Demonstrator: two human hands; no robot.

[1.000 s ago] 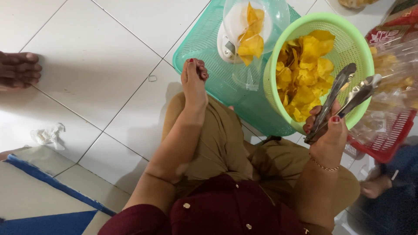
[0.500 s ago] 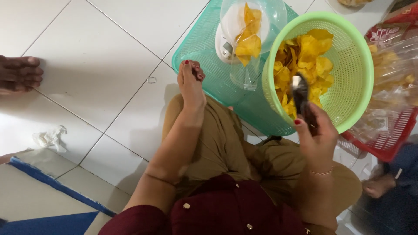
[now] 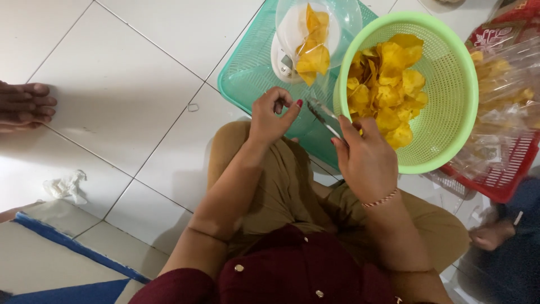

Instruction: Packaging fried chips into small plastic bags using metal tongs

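Note:
My right hand (image 3: 364,159) grips metal tongs (image 3: 322,115) that point up-left, between the teal tray (image 3: 247,73) and the light green basket (image 3: 450,84). The basket holds several yellow chips (image 3: 388,84). My left hand (image 3: 271,115) hovers just left of the tongs' tips, fingers curled, thumb and forefinger close together, with nothing visible in them. On the teal tray stands a small scale (image 3: 283,62) with a clear plastic bag (image 3: 318,34) of chips on it.
A red basket (image 3: 500,169) with bagged chips (image 3: 506,95) sits at the right. Another person's foot (image 3: 25,104) rests on the white tiles at the left edge; a crumpled tissue (image 3: 64,184) lies below it. A blue-edged mat (image 3: 67,242) is at lower left.
My right hand pulled the tongs out of the green basket and brought them left toward the tray. My left hand rose from my knee and moved right, close to the tongs.

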